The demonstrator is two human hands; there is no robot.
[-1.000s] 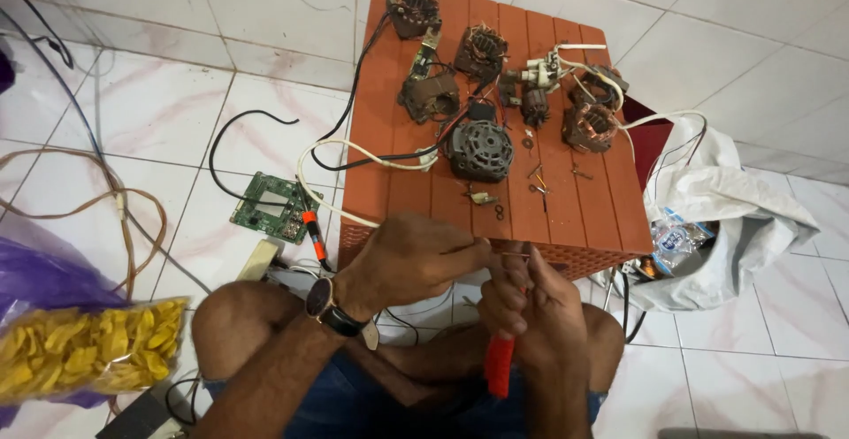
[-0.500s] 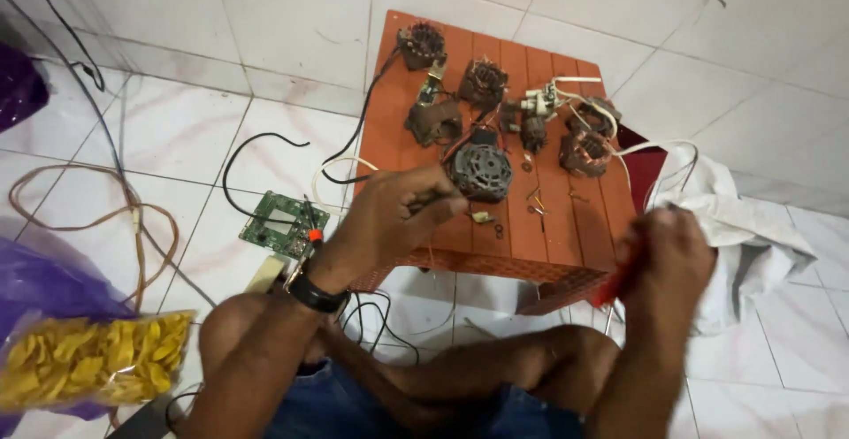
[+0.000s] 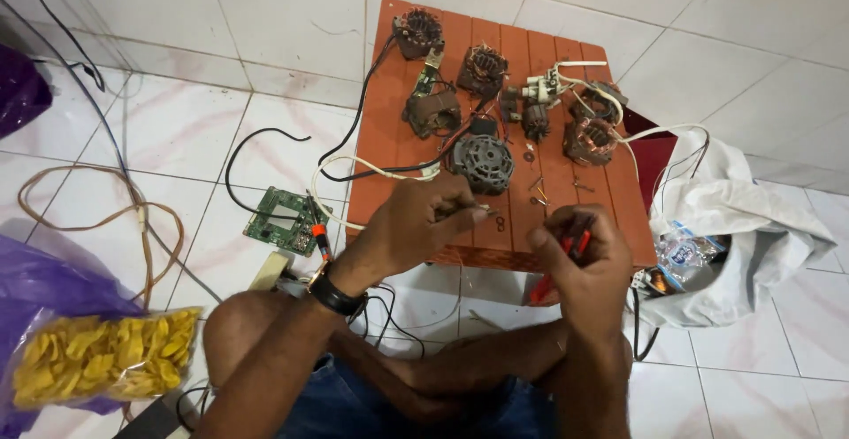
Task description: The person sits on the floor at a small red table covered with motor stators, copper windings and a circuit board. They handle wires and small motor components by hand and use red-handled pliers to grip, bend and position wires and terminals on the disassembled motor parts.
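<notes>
Person sits on the tiled floor, low orange slatted table (image 3: 389,129) in front of the knees.

Left hand (image 3: 416,227) is over the table's near edge, fingers pinched narrow on a small metal part (image 3: 485,212); too small to tell what it is. Black wristwatch (image 3: 334,294) on that wrist.

Right hand (image 3: 579,258) is at the near right corner, closed around a red-handled tool (image 3: 566,246); the red handle shows below the palm past the table edge. Tip is hidden by the fingers.

Round grey motor (image 3: 483,162) sits mid-table, just beyond the left hand. Loose screws (image 3: 536,184) lie right of it, between the motor and the right hand. More wound motor cores and stators along the far edge, with white wires (image 3: 584,85) at the far right corner.

Off the table: green circuit board (image 3: 285,220) on the floor by the left edge, bag of yellow chips (image 3: 97,355) at lower left, white cloth bag (image 3: 752,218) to the right.
</notes>
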